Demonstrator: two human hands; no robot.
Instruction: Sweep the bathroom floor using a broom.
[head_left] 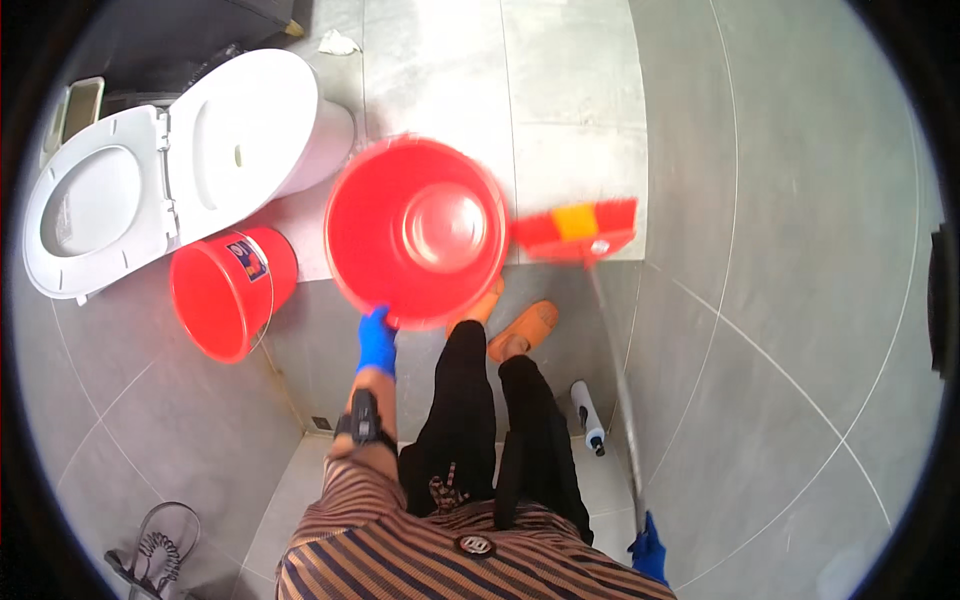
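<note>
My left hand [378, 340], in a blue glove, grips the near rim of a large red basin [350, 235]. The basin is held up in front of my legs, its inside facing up and nothing in it. Low on the right, my right hand [649, 548], also blue-gloved, is closed around the long metal handle of a broom [575, 230]. The broom's red head with a yellow patch is just right of the basin, its bristles pointing away from me. Part of my right hand is cut by the sleeve and lower edge.
A white toilet [250, 130] with its seat raised stands at the far left. Beside it a red bucket [235, 290] hangs or leans, tilted. A white bottle [588, 415] lies near my right foot. A shower hose [160, 550] is at the lower left. Grey tiled walls [780, 250] rise on both sides.
</note>
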